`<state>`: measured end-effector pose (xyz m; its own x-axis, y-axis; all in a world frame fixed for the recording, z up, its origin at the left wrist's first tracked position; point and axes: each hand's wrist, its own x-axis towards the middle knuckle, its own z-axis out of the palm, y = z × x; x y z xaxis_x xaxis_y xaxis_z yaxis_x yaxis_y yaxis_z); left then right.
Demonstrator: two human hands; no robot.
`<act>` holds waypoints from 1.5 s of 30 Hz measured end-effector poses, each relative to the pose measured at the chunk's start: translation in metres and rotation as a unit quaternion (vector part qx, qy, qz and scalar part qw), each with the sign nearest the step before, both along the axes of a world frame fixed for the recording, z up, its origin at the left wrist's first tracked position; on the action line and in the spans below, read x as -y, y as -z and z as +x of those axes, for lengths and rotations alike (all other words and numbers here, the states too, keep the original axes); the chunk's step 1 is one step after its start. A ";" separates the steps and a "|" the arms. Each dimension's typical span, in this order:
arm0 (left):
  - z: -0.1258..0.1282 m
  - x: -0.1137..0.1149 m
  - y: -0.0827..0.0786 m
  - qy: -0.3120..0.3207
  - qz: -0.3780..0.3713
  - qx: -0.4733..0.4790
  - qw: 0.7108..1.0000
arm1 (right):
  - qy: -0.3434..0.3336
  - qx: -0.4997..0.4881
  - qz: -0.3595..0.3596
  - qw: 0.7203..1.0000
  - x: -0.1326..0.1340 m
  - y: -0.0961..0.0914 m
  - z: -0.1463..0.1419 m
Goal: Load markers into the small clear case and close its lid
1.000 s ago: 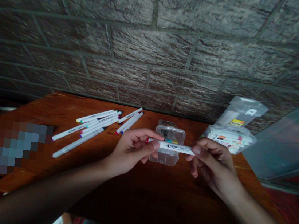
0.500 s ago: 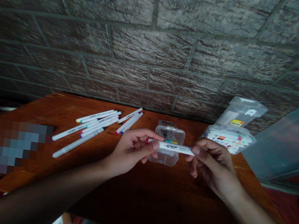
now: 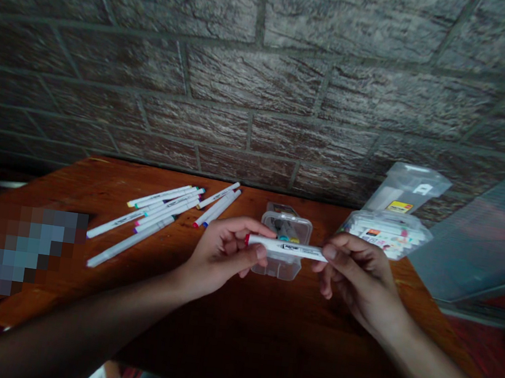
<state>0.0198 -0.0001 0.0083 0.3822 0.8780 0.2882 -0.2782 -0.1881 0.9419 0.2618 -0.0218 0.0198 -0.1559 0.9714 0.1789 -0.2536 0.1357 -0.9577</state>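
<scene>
Between my two hands a white marker (image 3: 293, 248) with a red end lies level, black print facing me. My left hand (image 3: 225, 253) pinches it near the red end, thumb in front and index finger above. At the other end, my right hand (image 3: 357, 271) grips the marker between thumb and fingers. Behind the marker stands a small clear plastic case (image 3: 288, 221) with its lid up, a few blue and yellow bits showing inside. Part of the case is hidden by the marker and my left fingers.
Several white markers (image 3: 156, 210) with coloured ends lie loosely on the wooden table (image 3: 235, 323) at the left. A larger clear box (image 3: 386, 234) full of markers, its lid raised, stands at the right. A brick wall (image 3: 257, 84) rises behind the table.
The left thumb and fingers have shifted slightly on the marker, so more of its red end shows. The right hand keeps its grip, and the table things have not moved.
</scene>
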 end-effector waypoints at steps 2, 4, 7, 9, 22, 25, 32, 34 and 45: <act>0.001 0.001 -0.003 -0.005 0.008 -0.004 1.000 | 0.000 -0.002 0.000 1.000 0.000 0.001 0.000; 0.001 0.003 -0.005 -0.014 0.013 -0.012 1.000 | 0.002 -0.004 -0.001 1.000 -0.001 0.002 0.001; 0.002 0.003 -0.007 -0.018 0.016 -0.016 1.000 | 0.004 -0.005 -0.005 1.000 -0.001 0.003 0.000; 0.002 0.004 -0.007 -0.017 0.017 -0.016 1.000 | 0.004 -0.006 -0.005 1.000 -0.001 0.002 0.000; 0.001 0.002 -0.004 -0.010 0.024 -0.012 1.000 | -0.002 -0.007 -0.001 1.000 -0.003 0.002 0.001; 0.001 0.002 -0.003 -0.010 0.027 -0.012 1.000 | -0.002 -0.008 0.002 1.000 -0.002 0.003 0.001; 0.001 0.003 -0.003 -0.009 0.029 -0.011 0.999 | -0.010 -0.010 0.011 1.000 -0.003 0.005 0.002; 0.001 0.003 -0.003 -0.012 0.030 -0.012 0.999 | -0.010 -0.010 0.011 1.000 -0.003 0.004 0.002; 0.002 0.003 -0.003 -0.017 0.031 -0.011 0.999 | -0.013 -0.009 0.009 1.000 -0.002 0.004 0.002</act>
<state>0.0215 -0.0027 0.0115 0.3602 0.8707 0.3348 -0.2497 -0.2558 0.9339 0.2639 -0.0195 0.0161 -0.1782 0.9634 0.2001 -0.2754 0.1464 -0.9501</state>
